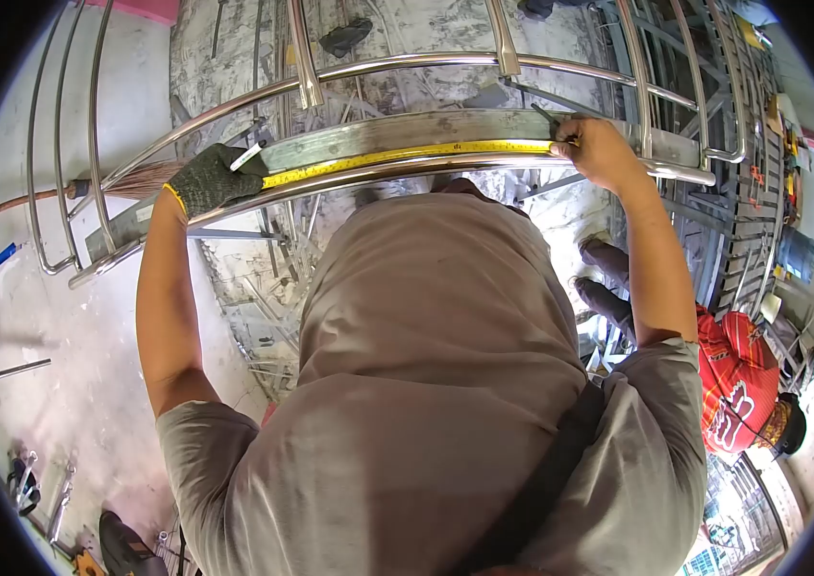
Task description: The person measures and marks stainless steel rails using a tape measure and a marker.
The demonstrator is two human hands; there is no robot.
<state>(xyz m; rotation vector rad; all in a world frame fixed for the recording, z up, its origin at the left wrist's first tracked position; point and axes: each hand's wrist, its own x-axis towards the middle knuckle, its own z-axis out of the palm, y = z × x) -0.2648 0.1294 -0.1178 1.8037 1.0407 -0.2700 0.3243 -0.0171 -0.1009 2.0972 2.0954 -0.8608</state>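
Note:
A yellow tape measure (407, 154) is stretched along a flat metal bar (368, 137), just above a shiny metal tube (368, 174) of a railing. My left hand (215, 180), in a dark grey glove with a yellow cuff, is closed around the tape's left end. A white marker-like stick (246, 156) pokes up from the same glove. At the other end, my bare right hand (604, 154) pinches the tape between thumb and fingers, close to the railing. Beside those fingers a thin dark piece (543, 113) sticks out.
Curved shiny railing tubes (407, 62) with upright bars span the far side. A broom (133, 180) lies at left. Metal offcuts (272, 307) litter the floor below. A person in a red shirt (738, 374) is low at right, near stacked metal frames (748, 192).

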